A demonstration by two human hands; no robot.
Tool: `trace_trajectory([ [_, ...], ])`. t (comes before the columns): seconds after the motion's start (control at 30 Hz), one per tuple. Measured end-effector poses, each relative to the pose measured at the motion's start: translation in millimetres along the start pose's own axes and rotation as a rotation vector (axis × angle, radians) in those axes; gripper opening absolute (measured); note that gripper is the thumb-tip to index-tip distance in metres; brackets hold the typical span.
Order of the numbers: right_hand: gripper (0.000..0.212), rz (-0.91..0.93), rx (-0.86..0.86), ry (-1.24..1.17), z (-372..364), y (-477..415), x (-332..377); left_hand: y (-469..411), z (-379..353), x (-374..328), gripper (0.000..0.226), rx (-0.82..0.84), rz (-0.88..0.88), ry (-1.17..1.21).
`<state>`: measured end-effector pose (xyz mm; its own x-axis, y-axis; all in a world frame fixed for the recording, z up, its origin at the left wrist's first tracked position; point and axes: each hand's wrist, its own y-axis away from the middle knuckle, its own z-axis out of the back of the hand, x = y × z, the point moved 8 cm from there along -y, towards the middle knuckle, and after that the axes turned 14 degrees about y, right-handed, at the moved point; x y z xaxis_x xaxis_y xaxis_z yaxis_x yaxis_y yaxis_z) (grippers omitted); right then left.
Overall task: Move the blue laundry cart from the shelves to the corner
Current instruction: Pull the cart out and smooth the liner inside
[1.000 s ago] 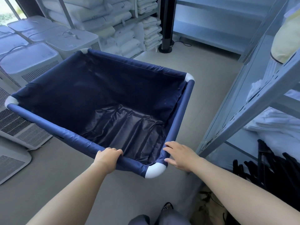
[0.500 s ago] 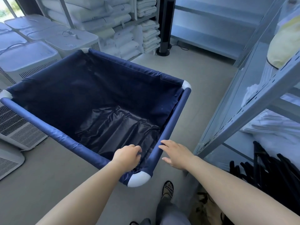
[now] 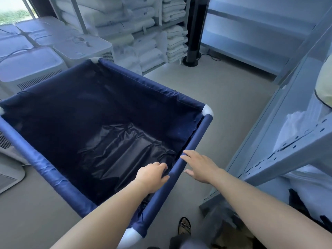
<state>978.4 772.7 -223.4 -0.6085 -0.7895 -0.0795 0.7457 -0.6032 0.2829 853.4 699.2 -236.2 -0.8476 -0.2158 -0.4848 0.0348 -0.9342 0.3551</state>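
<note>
The blue laundry cart (image 3: 193,142) is a square fabric bin with padded blue rails and white corner joints, empty inside, standing on the grey floor at the left and centre. My left hand (image 3: 152,176) reaches over from inside and curls around the right-hand rail near the nearest corner. My right hand (image 3: 199,165) lies on the outer side of the same rail, fingers stretched flat across its top, thumb spread below.
A grey metal shelf unit (image 3: 280,146) with white linen stands close on the right. White boxy machines (image 3: 30,69) crowd the left. Shelves of folded white bedding (image 3: 143,38) and a black tower fan (image 3: 195,33) line the back. Bare floor (image 3: 224,83) lies ahead.
The cart has swung left and toward me, its near corner now by my feet. My left hand shifted from the near rail around the corner onto the right-hand rail.
</note>
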Motion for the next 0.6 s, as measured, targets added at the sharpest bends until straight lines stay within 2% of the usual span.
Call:
trace_trajectory([
  [0.33, 0.055, 0.104, -0.003, 0.087, -2.3, -50.1, -78.3, -69.5, -4.4, -38.7, 0.041, -0.038, 0.09, 0.081],
  [0.6, 0.05, 0.057, -0.142, -0.057, 11.4, -88.7, -101.0, -89.9, 28.1, -21.6, 0.047, -0.206, 0.119, 0.149],
])
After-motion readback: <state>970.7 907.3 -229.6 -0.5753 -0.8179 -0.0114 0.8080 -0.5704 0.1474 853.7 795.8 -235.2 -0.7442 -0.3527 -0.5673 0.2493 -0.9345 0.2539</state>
